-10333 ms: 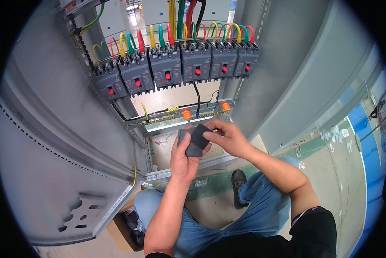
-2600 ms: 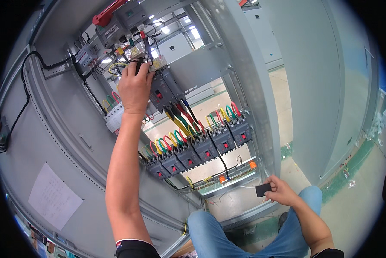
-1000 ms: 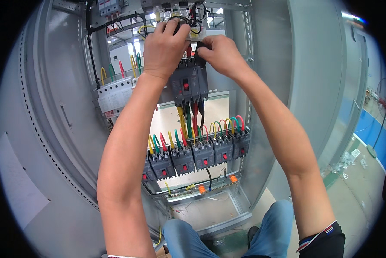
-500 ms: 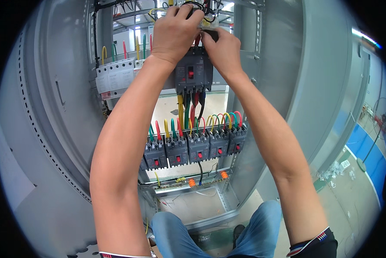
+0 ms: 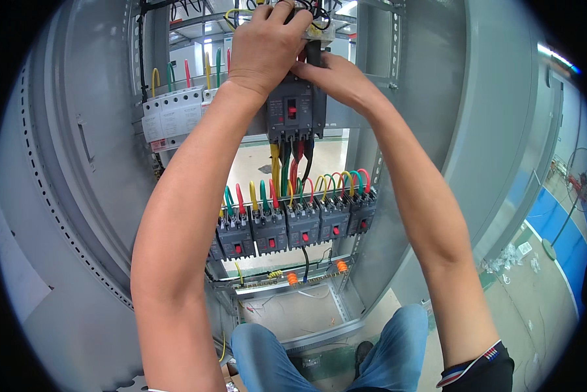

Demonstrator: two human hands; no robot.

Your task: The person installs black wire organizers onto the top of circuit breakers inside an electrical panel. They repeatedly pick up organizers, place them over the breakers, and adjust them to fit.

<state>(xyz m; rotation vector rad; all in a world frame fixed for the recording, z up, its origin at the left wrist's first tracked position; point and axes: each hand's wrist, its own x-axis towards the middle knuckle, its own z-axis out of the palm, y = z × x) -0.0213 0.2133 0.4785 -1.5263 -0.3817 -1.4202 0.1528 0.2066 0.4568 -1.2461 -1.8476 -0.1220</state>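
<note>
Both my arms reach up into a grey cabinet, above a large dark grey circuit breaker [image 5: 292, 108] with a red switch lever. My left hand [image 5: 269, 44] is closed, its fingers curled at a cluster of thin black and yellow wires [image 5: 317, 12]; what they hold is hidden. My right hand [image 5: 338, 78] is closed beside an upright black piece [image 5: 313, 53] at the breaker's top, with its fingertips mostly concealed there. Just behind the wires is a clear plastic part [image 5: 322, 32]. Yellow, green, red and black cables [image 5: 287, 166] run down from the breaker.
Several smaller breakers [image 5: 303, 228] with coloured wire loops form a row below. White modules [image 5: 174, 117] sit to the left. Lower down is a rail with orange insulators [image 5: 293, 278]. Grey cabinet panels [image 5: 430, 98] flank my arms. A fan [image 5: 575, 186] stands at far right.
My right hand has shifted slightly down and turned, with its fingers now lower beside the black piece, which shows more fully. My left hand stays nearly in place.
</note>
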